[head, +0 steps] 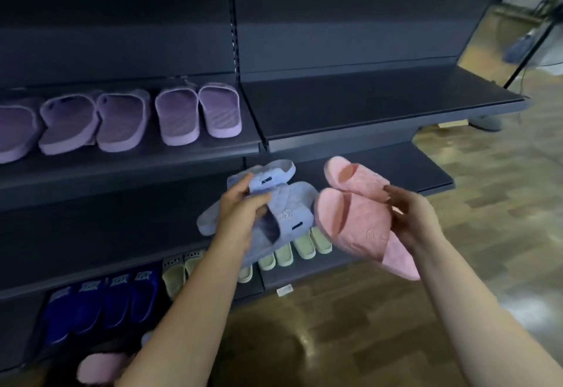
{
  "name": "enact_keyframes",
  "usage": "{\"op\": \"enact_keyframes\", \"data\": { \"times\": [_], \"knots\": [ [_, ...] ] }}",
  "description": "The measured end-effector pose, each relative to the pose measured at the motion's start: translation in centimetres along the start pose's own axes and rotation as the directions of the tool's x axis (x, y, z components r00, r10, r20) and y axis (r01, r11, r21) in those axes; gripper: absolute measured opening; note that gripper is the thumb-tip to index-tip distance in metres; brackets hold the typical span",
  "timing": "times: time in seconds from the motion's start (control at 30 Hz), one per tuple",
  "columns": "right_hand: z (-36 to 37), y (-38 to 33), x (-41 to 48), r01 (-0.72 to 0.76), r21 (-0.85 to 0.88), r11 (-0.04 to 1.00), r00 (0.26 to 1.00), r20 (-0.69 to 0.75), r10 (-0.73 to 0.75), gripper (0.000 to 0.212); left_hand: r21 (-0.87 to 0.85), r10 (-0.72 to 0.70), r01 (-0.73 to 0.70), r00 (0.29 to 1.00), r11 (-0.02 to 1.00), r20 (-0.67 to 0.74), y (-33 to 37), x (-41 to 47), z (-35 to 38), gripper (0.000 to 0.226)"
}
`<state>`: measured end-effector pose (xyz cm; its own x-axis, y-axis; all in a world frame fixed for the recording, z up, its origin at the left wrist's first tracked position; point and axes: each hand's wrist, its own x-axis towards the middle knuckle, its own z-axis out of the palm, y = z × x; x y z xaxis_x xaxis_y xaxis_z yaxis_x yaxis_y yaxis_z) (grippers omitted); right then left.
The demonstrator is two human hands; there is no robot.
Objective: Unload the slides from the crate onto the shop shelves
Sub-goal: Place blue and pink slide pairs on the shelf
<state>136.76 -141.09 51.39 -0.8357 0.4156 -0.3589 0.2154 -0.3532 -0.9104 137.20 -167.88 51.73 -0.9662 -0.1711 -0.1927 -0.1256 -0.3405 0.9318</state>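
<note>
My left hand (240,213) grips a pair of light blue slides (289,213), held stacked in front of the dark shelving. My right hand (408,216) holds a pair of pink slides (356,219) beside them, fingers curled round their far edge. Both pairs hang in the air level with the second shelf, below the bare right-hand shelf board (365,106). The crate is not in view.
Purple slides (170,115) line the left shelf. Lower down stand pale green slides (298,249) and dark blue slides (100,304). A fluffy pink slipper (97,368) lies at the bottom left. Wooden floor (457,264) spreads to the right.
</note>
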Motion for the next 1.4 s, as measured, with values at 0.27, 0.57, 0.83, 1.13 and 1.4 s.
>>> {"op": "enact_keyframes", "data": {
  "times": [0.27,0.57,0.83,1.13,1.4],
  "knots": [
    [1.7,-10.9,7.8,0.187,0.231,0.955,0.977,0.058,-0.206,0.023,-0.28,0.15,-0.146,0.989,0.949,-0.009,6.9,5.4,10.7,0.022],
    [5.6,-16.5,17.1,0.21,0.234,0.949,0.975,0.027,-0.222,0.054,-0.459,0.09,-0.125,0.991,0.88,-0.099,9.2,14.3,17.4,0.015],
    [8.9,-18.0,23.3,0.166,0.218,0.962,0.983,0.042,-0.179,0.03,-0.541,0.048,-0.157,0.977,0.826,-0.21,7.3,19.9,22.3,0.015],
    [10.2,-18.3,28.5,0.116,0.162,0.98,0.98,0.144,-0.14,0.029,-0.324,-0.012,-0.111,0.935,0.939,-0.354,4.5,24.4,25.0,0.021],
    [11.0,-19.3,28.7,0.175,-0.204,0.963,0.973,0.184,-0.138,0.017,-0.353,-0.016,-0.069,0.972,0.933,-0.232,4.7,24.7,23.2,0.028]
  ]
}}
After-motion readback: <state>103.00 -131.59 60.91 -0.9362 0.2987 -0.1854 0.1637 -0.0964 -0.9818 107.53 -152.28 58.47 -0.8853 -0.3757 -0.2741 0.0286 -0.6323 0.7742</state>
